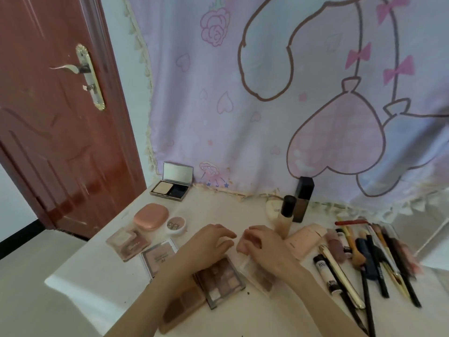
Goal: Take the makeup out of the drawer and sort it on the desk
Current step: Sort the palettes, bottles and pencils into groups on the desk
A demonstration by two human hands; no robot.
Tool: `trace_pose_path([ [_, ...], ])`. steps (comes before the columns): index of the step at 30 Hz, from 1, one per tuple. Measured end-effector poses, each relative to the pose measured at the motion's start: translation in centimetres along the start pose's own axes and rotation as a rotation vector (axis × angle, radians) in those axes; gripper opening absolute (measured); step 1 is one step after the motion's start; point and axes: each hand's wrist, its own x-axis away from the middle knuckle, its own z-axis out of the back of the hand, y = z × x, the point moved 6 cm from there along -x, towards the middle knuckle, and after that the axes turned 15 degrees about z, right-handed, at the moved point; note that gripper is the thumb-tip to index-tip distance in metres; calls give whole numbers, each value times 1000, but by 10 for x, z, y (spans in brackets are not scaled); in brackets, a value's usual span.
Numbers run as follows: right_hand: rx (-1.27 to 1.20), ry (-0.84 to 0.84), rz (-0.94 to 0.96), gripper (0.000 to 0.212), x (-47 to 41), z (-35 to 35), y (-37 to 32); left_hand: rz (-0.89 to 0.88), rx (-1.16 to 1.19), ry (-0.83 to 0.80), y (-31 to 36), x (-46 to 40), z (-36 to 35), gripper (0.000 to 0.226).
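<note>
- Sorting appears well advanced: makeup lies across the desk (80, 283) in groups by type, and no drawer is in view.
- Left hand (209, 246) hovers over the middle of the desk, fingers loosely curled downward; it seems to hold nothing.
- Right hand (261, 244) sits just beside it, fingertips bent onto a small pale item under them; whether it pinches that item cannot be told.
- Below both hands lie the eyeshadow palette (221, 282), a clear-lidded palette (258, 276) under the right wrist, and a brown palette (182, 305) under the left forearm; flat pans are judged to be one group.
- Left of the left hand: pink compact (151, 216), round pot (176, 224), blush palette (127, 243), boxed palette (159, 257). Beyond them an open mirrored compact (171, 187) faces the person.
- Beyond the right hand two foundation bottles (295, 212) stand upright, a pale pink tube (305, 240) lying beside them.
- Right of the right hand, brushes and pencils (379, 259) lie roughly parallel, long tools kept together.
- Writing: the pot's lid shows letters, not reliably legible; print on the boxed palette and a white tube (324, 273) is too blurred to read.
</note>
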Motion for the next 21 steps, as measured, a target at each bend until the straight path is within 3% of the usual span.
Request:
trace_pose_path([
  [4,113,108,42,35,16,-6,7,-23,-46,-97,14,9,-18,32],
  [8,192,391,131,13,27,0,1,5,-41,-105,6,18,-25,40],
  [11,226,404,42,15,29,1,3,31,-79,-82,11,25,-26,48],
  [15,116,424,-18,20,28,3,8,55,-166,-2,22,28,-31,47],
  [21,-224,641,-68,19,40,23,5,110,101,10,36,30,-26,38],
])
